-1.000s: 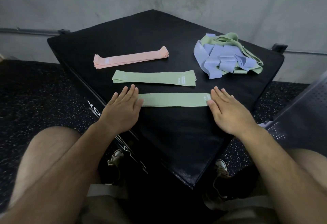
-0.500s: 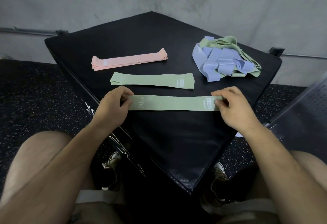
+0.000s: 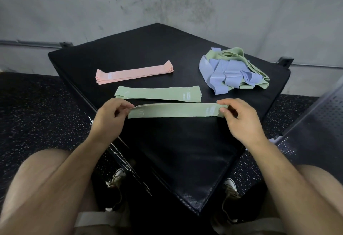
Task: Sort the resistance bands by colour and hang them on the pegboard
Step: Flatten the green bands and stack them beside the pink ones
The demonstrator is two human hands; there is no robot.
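Two hands, left (image 3: 109,113) and right (image 3: 236,116), pinch ends of flat woven green band (image 3: 176,110).

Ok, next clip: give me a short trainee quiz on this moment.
1. True or false: the left hand and right hand each pinch one end of the same green band.
2. What colour is the neat stack lying farthest left? A pink, B purple, C black.
3. Which two colours make up the tangled heap?
Key: 1 true; 2 A; 3 purple and green.
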